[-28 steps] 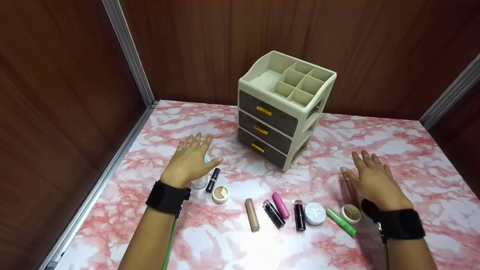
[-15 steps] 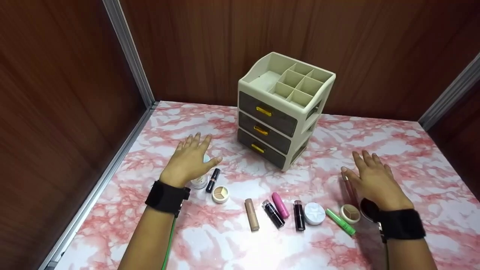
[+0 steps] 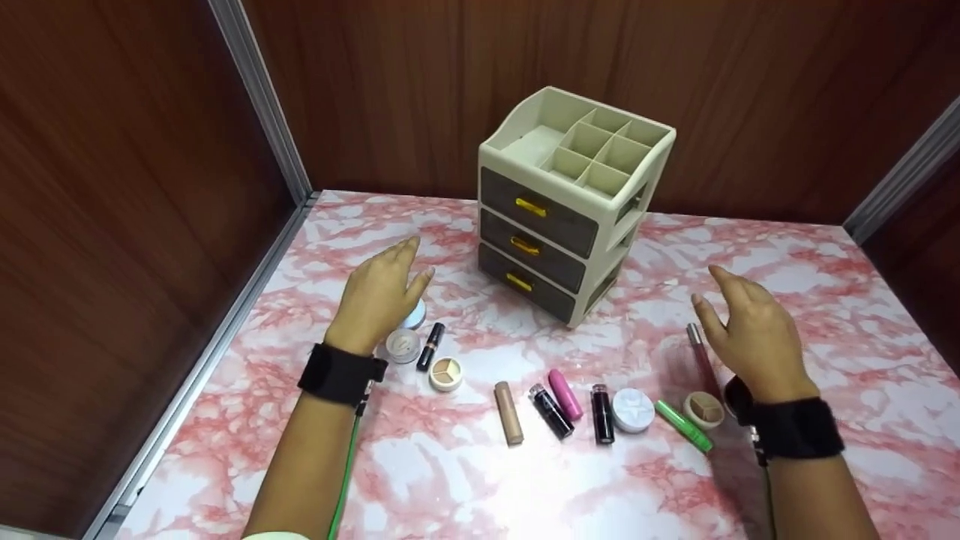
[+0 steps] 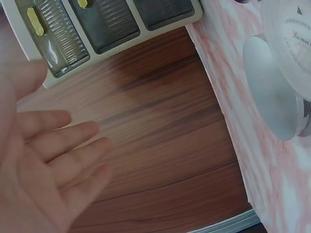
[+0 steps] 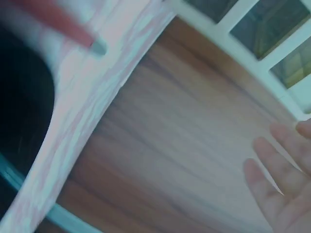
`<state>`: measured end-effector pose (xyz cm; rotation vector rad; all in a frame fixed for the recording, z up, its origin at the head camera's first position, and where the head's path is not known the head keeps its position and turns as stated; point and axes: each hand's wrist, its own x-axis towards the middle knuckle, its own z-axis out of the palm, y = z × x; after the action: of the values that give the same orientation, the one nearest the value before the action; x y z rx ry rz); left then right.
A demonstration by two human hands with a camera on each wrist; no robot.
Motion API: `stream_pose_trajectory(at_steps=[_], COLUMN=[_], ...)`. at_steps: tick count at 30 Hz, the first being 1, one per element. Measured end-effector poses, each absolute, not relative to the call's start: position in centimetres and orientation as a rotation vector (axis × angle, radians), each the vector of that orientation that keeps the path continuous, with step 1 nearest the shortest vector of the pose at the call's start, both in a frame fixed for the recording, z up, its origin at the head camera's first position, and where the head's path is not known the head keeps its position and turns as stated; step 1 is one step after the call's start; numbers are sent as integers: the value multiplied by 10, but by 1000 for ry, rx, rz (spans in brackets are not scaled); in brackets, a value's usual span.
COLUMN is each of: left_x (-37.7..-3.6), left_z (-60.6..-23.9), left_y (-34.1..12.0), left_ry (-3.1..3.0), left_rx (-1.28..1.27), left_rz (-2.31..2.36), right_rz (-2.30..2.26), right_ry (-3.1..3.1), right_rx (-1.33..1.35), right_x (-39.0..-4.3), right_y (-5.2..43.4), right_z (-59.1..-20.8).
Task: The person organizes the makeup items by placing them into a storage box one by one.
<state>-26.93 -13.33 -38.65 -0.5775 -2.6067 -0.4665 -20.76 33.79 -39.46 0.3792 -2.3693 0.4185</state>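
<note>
My left hand [image 3: 379, 292] is held over the left side of the table, empty, fingers extended and thumb apart. Below it lie a light-blue-lidded jar [image 3: 415, 313], a clear-lidded jar [image 3: 403, 346], a black lipstick tube [image 3: 430, 346] and a three-part concealer pot [image 3: 446, 373]. On the other side my right hand [image 3: 757, 330] is also empty, its palm turned inward. Near it are a dark red lip gloss tube [image 3: 703, 360], a brown three-part pot [image 3: 703, 409] and a round black item [image 3: 739, 399], partly hidden by the wrist. Both wrist views show relaxed, bare fingers.
A cream organizer [image 3: 609, 196] with three closed drawers and a divided top stands at the back centre. Along the front lie a beige tube [image 3: 508, 413], a pink tube [image 3: 565, 394], two black lipsticks [image 3: 602, 414], a white jar [image 3: 633, 409] and a green tube [image 3: 683, 425]. Wooden panels enclose the table.
Both hands have rotated from palms down to palms facing inward, rising a little. More of the left jars and the red tube now shows. The head view has shifted slightly; the cosmetics stay put.
</note>
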Motion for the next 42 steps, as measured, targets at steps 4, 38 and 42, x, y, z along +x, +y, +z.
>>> stream_pose_trajectory(at_steps=[4, 38, 42], left_x=[-277, -388, -391], left_z=[-388, -371, -351], left_y=[-125, -70, -74], left_ry=[-2503, -2848, -2900], left_rx=[-609, -752, -852], left_rz=[-514, -832, -666], right_rz=[487, 1087, 1029], right_ry=[-2237, -2388, -2424], right_rx=[398, 256, 204], right_x=[-211, -260, -260], right_y=[324, 231, 236], right_z=[-398, -394, -393])
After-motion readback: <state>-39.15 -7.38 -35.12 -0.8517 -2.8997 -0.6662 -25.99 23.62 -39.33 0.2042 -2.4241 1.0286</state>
